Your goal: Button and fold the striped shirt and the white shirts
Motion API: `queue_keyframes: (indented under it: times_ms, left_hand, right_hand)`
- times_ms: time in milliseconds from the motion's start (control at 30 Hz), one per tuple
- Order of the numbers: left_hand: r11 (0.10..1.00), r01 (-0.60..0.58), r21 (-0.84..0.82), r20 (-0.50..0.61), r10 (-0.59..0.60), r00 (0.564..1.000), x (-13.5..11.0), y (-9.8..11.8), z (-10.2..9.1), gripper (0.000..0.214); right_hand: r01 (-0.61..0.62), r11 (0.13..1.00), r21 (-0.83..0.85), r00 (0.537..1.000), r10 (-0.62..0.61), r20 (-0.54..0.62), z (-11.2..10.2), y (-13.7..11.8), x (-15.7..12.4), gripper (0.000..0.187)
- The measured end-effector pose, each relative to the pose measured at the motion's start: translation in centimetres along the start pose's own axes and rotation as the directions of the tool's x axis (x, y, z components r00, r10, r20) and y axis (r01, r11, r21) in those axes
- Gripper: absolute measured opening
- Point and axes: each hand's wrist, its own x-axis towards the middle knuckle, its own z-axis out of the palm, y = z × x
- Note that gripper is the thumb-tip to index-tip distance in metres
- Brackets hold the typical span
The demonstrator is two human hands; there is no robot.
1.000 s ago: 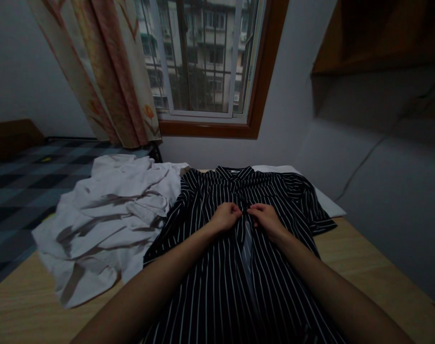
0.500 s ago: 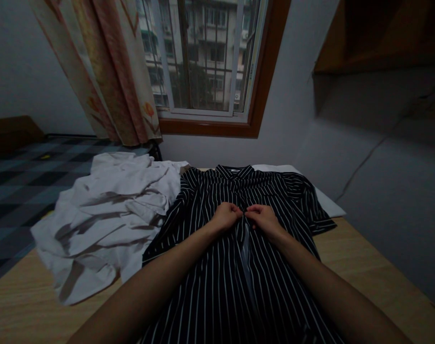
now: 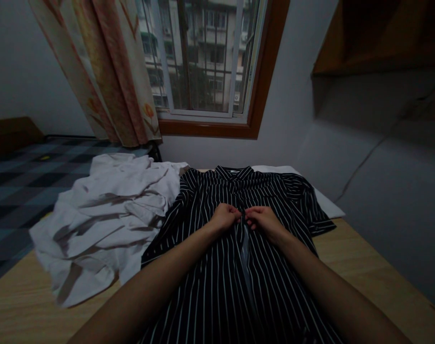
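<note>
Dim light, shadow beneath shelf [image 3: 346, 64]

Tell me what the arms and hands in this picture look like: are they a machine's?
No, they are a person's. The left forearm and right forearm are bare, with no sleeve, watch or cable in view. The left hand and right hand wear no gloves. In this dim light, no rings can be made out.
</note>
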Motion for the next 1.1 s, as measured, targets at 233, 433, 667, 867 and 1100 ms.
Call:
queue_keyframes:
  times_ms: [233, 433, 667, 867, 1100]
  left_hand:
    - [1.0, 0.0, 0.013, -0.018, 0.0, 1.0, 0.0, -0.1, -0.1, 0.019]
    - [1.0, -0.004, 0.002, -0.033, 0.004, 0.999, 0.0, -0.2, -0.1, 0.02]
    - [0.997, -0.011, -0.073, -0.034, 0.009, 0.999, -0.1, 0.0, 0.1, 0.015]
    - [0.999, -0.014, 0.032, -0.095, 0.017, 0.995, 0.3, -0.3, 0.3, 0.015]
    - [0.997, -0.035, 0.072, -0.116, 0.043, 0.992, 0.0, -0.1, 0.1, 0.016]
  right_hand:
    - [0.148, 0.978, -0.15, 0.985, -0.159, -0.069, 0.9, 1.0, 0.1, 0.005]
    - [0.204, 0.96, -0.189, 0.962, -0.233, -0.142, 1.2, 1.6, 0.1, 0.006]
    - [0.132, 0.989, -0.062, 0.99, -0.135, -0.049, 0.9, 0.7, 0.0, 0.021]
    - [0.113, 0.992, -0.05, 0.982, -0.119, -0.148, 1.0, 0.4, -0.1, 0.011]
    - [0.097, 0.995, 0.01, 0.984, -0.095, -0.149, 0.9, 0.3, -0.3, 0.008]
